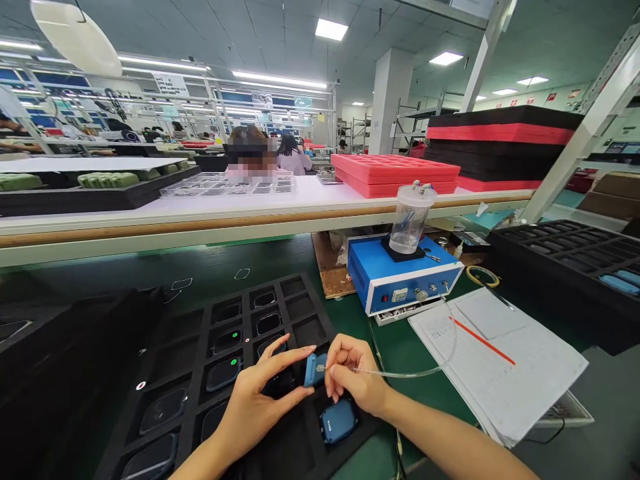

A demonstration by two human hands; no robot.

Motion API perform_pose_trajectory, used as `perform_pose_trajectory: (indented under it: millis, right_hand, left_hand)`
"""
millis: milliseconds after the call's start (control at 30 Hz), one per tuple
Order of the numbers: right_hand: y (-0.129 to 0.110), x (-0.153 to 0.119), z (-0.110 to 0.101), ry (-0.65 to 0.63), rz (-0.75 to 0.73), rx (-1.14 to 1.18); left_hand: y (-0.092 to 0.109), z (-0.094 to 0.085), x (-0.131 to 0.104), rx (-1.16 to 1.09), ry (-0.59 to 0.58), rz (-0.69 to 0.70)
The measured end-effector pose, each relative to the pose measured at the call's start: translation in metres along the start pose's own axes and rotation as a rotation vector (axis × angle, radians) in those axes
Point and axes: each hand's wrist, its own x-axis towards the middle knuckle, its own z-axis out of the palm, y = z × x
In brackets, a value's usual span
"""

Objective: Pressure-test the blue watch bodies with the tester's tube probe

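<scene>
My left hand [255, 393] grips a blue watch case [310, 371] on edge between thumb and fingers. In my right hand [357, 377] is the end of a clear thin tube [417, 375], pinched close to its small fitting [321, 368]. That fitting meets the side of the watch case; whether it is inserted I cannot tell. Just below my right hand, a second blue watch case [339, 421] lies in the black foam tray [320, 303]. Dark-faced watch units [224, 373] fill several of the tray's pockets, two showing green dots.
The tube runs to a blue control box [370, 267] carrying a clear jar [411, 223]. Written sheets [530, 393] with a red stick [483, 341] lie right. A black tray [565, 267] sits beyond. Red foam trays [395, 175] rest on the shelf above. A person [250, 153] sits opposite.
</scene>
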Motion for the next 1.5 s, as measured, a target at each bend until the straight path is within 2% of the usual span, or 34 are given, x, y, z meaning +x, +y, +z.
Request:
perform_pose_trajectory:
  millis: [200,300,367,433,500,567,633,700,767,867,967,1233,1500]
  right_hand:
    - [0.002,0.000,0.001,-0.001,-0.007,-0.005]
    - [0.002,-0.001,0.000,0.000,-0.022,-0.021]
    - [-0.002,-0.003,-0.002,-0.032,-0.032,0.003]
    - [-0.008,-0.007,-0.004,-0.108,-0.065,0.030]
    - [-0.014,-0.010,-0.007,-0.153,-0.171,-0.077]
    - [-0.016,-0.011,-0.010,-0.093,-0.364,-0.348]
    - [-0.014,-0.008,-0.012,0.059,-0.511,-0.588]
    - [-0.010,-0.005,-0.011,0.196,-0.499,-0.682]
    - [-0.008,-0.001,-0.010,0.227,-0.381,-0.701]
    - [-0.008,-0.001,-0.007,0.100,-0.281,-0.749]
    - [-0.009,-0.002,-0.005,0.014,-0.298,-0.778]
    - [-0.013,0.001,-0.006,-0.045,-0.235,-0.625]
    - [-0.021,0.002,-0.010,-0.109,-0.136,-0.647]
  left_hand:
    - [0.001,0.000,0.000,-0.035,0.000,-0.016]
    - [0.005,0.000,0.002,-0.123,-0.020,-0.105]
    - [0.011,0.000,0.004,-0.289,-0.036,-0.235]
    - [0.017,0.000,0.007,-0.566,-0.015,-0.399]
    - [0.023,0.001,0.011,-0.871,0.021,-0.561]
    - [0.027,0.001,0.012,-1.086,0.028,-0.676]
    - [0.030,0.001,0.012,-1.182,0.015,-0.726]
    - [0.032,0.002,0.011,-1.191,0.015,-0.719]
    - [0.032,0.002,0.010,-1.146,0.010,-0.686]
    - [0.032,0.003,0.010,-1.019,0.000,-0.640]
    - [0.031,0.004,0.010,-0.923,-0.001,-0.613]
    - [0.030,0.002,0.011,-0.805,-0.036,-0.567]
    - [0.027,0.001,0.011,-0.752,-0.041,-0.518]
